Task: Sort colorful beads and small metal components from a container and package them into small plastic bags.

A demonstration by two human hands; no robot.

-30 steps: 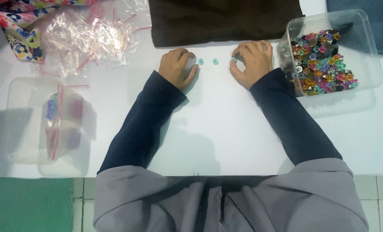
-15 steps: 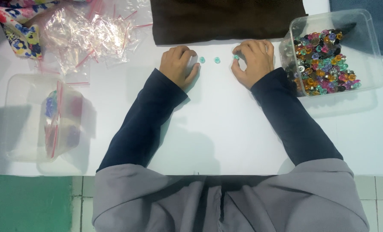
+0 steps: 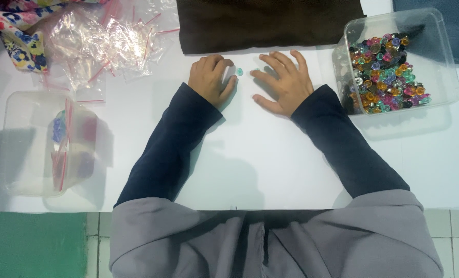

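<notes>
Left hand (image 3: 209,78) lies on the white table (image 3: 270,164), fingers curled loosely, holding nothing. Right hand (image 3: 282,81) is spread flat, palm down. Two small teal beads (image 3: 239,71) sit between their fingertips. At three o'clock of the right hand, a clear tub of coloured beads (image 3: 389,72).

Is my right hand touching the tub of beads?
Apart. The head view shows bare white table between the right hand and the tub of beads.

Long dark navy sleeves to the wrists, grey garment below, bare hands (image 3: 250,80)
</notes>
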